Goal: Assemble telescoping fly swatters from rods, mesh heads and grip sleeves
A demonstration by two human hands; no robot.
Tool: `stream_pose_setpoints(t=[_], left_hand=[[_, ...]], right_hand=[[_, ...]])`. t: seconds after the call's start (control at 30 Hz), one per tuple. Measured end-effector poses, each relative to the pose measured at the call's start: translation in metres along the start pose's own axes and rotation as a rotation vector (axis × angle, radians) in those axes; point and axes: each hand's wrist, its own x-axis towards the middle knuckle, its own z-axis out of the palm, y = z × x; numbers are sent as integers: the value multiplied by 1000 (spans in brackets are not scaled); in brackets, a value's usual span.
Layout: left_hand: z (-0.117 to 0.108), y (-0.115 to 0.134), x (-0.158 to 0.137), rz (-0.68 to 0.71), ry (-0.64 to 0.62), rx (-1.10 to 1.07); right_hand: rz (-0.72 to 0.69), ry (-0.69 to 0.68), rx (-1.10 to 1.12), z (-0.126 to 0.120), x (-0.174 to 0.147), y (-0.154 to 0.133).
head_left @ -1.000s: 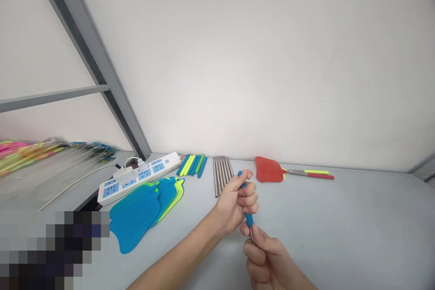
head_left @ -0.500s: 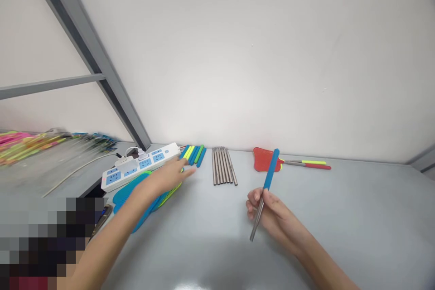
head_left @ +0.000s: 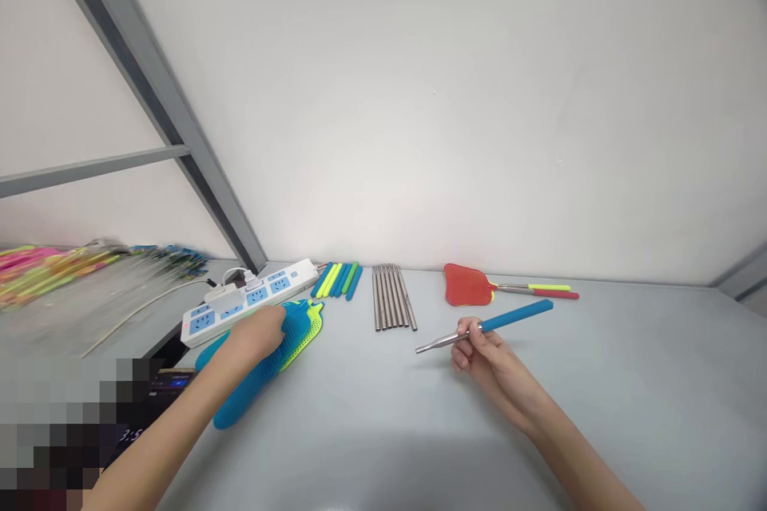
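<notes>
My left hand [head_left: 259,334] is closed at the pile of fly swatter heads on the left, its fingers curled at the edge of a blue fly swatter head [head_left: 293,332]. A yellow-green fly swatter head [head_left: 315,322] shows underneath. The palm hides part of the pile. My right hand [head_left: 484,353] pinches a metal telescopic rod with a blue handle [head_left: 516,315]. That rod is held above the table, its bare metal end toward the left. Between the hands, farther back, lies a row of metal rods [head_left: 392,299].
Blue, yellow and green handle sleeves [head_left: 336,280] lie beside a white power strip [head_left: 248,302]. A red fly swatter [head_left: 467,286] rests near the wall. Packaged colourful items [head_left: 72,271] are at far left, past a grey metal frame [head_left: 209,192]. A dark display device [head_left: 159,391] sits below.
My left hand has moved back from near the sleeves onto the swatter heads and closed. My right hand has turned the rod from steeply upright to nearly level, blue handle now pointing right.
</notes>
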Motion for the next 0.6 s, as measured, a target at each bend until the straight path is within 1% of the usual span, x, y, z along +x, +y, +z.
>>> stream_pose_setpoints(t=[0.1,0.17,0.23,0.3,0.37,0.47,0.53,0.6], left_hand=[[-10,12,-8,-14,17,99],[-19,26,-18,19,36,132],[-30,46,-29,74,55,168],[-38,68,-40,164,73,117],[-42,90,-47,263,68,14],[-38,117,-53,420,54,-139],[-32,129,-54,478,77,-217],[-23,137,-53,519,85,-248]], right_hand=[[-6,-12,-7,-2,0,-2],[-11,-16,-20,-4,1,-3],[-15,-13,-32,-5,1,-4],[-18,-8,-41,-6,1,-6],[-22,-2,-49,-7,1,-7],[-36,10,-68,-9,1,-7],[-43,22,-72,-10,2,-6],[-47,35,-73,-11,2,-5]])
